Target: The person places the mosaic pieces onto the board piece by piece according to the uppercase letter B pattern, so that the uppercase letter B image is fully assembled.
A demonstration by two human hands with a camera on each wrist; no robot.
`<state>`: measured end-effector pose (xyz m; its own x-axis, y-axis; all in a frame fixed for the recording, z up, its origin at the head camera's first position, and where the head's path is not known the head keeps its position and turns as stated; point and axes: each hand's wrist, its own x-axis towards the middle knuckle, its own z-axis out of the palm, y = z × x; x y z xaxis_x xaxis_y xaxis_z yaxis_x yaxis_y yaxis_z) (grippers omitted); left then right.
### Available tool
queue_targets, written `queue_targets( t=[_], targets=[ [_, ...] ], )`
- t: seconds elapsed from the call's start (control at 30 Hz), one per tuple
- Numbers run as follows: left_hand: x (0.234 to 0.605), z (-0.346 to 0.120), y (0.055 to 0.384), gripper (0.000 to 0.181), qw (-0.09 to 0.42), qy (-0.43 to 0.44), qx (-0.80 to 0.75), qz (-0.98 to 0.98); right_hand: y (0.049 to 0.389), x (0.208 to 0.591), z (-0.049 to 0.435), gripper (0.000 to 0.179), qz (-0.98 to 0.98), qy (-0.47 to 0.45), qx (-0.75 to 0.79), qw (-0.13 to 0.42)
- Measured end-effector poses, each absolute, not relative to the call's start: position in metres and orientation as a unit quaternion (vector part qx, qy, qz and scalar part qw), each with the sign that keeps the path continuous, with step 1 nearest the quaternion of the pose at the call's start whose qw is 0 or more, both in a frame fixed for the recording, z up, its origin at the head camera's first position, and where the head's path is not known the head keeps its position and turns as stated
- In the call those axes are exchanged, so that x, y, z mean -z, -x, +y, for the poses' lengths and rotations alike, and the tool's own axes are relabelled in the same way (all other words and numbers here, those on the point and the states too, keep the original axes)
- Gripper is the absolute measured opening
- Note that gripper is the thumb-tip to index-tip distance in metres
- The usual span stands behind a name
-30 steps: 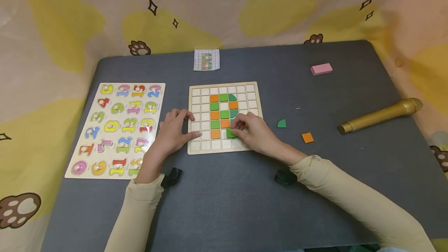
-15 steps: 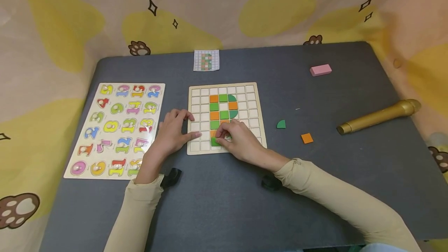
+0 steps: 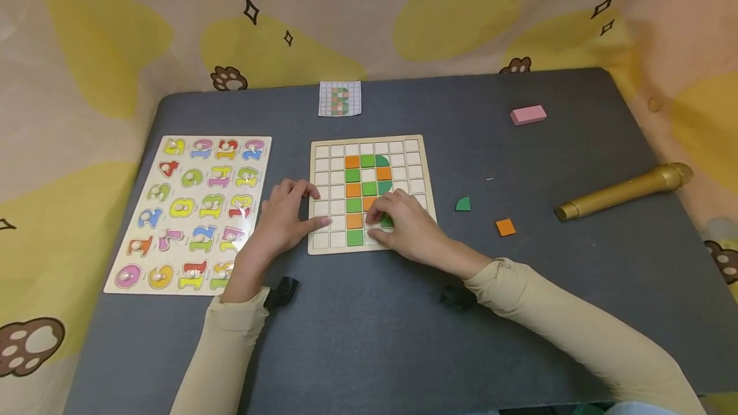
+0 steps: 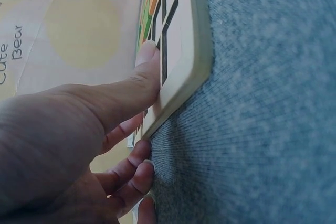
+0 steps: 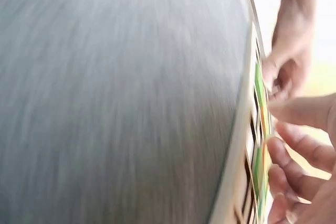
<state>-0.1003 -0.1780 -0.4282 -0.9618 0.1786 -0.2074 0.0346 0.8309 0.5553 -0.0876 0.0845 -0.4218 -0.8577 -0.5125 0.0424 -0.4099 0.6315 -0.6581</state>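
A wooden grid board lies on the table, with orange, green and teal tiles in its cells. In its bottom row sits a green square tile. My left hand rests at the board's left edge. Its thumb lies straight on the top face, and the other fingers touch the side near the tabletop. Over the lower right of the pattern is my right hand, thumb and fingertips apart, nothing between them. Behind those fingers shows another green tile; the hand hides some nearby cells.
Left of the board lies a number puzzle. A small pattern card is at the back. To the right are a green quarter-round tile, an orange square tile, a pink block and a gold microphone.
My right hand carried a green tile leftward and down to the bottom row, let it go there, then moved back to the right. The left hand has stayed in place.
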Motion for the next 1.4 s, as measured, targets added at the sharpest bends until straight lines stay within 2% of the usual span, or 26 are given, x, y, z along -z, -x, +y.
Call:
queue_targets(
  t=[0.2,0.4,0.57,0.9,1.03,1.2,1.4],
  targets=[
    [0.428,-0.177,0.101,0.052,0.129,-0.057,-0.283,0.948,0.094,0.417,0.125,0.032,0.895,0.192,0.386,0.115],
    [0.428,-0.179,0.101,0.051,0.132,-0.055,-0.284,0.948,0.099,0.415,0.168,0.041,0.908,0.154,0.372,0.117],
    [0.428,-0.179,0.101,0.051,0.131,-0.054,-0.285,0.948,0.102,0.409,0.197,0.045,0.914,0.144,0.354,0.134],
    [0.428,-0.178,0.101,0.053,0.128,-0.056,-0.281,0.950,0.107,0.399,0.245,0.066,0.924,0.130,0.302,0.197],
    [0.429,-0.178,0.101,0.052,0.128,-0.057,-0.282,0.949,0.107,0.395,0.258,0.061,0.926,0.144,0.280,0.209],
    [0.428,-0.178,0.100,0.052,0.129,-0.055,-0.287,0.948,0.108,0.392,0.265,0.045,0.932,0.158,0.248,0.210],
    [0.427,-0.178,0.101,0.052,0.127,-0.057,-0.286,0.948,0.107,0.397,0.265,0.030,0.934,0.135,0.260,0.207]
  ],
)
